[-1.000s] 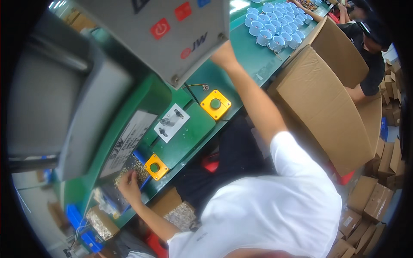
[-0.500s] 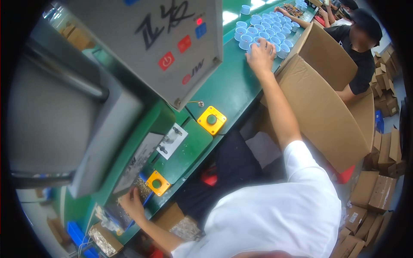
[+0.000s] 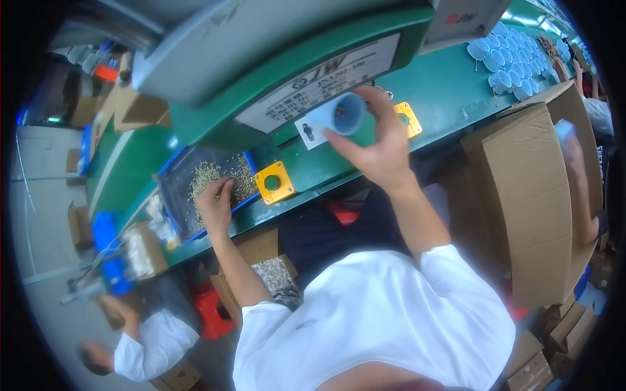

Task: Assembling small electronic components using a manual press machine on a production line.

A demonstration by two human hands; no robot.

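My right hand (image 3: pixel 386 146) grips a light blue plastic cup (image 3: pixel 353 115) from its right side, thumb below and fingers above. Something small and dark shows inside the cup. It is in front of the green machine head, beside the white metal plate (image 3: pixel 308 132) with dark fittings. My left hand (image 3: pixel 215 202) is over the blue-rimmed tray (image 3: pixel 184 156), its thumb and fingertips pinched together at a heap of small brassy metal pieces (image 3: pixel 206 174). What the pinch holds, if anything, is too small to make out.
Two yellow boxes with green push buttons, a left one (image 3: pixel 274 183) and a right one (image 3: pixel 409 120), sit along the bench edge. Many blue cups (image 3: pixel 501 58) stand at the far right. A large cardboard box (image 3: pixel 521 195) is at my right. Other people work on both sides.
My right hand has come from the group of cups to the machine front with one cup. The view has swung left, showing more of the tray. My left hand stays at the metal pieces.
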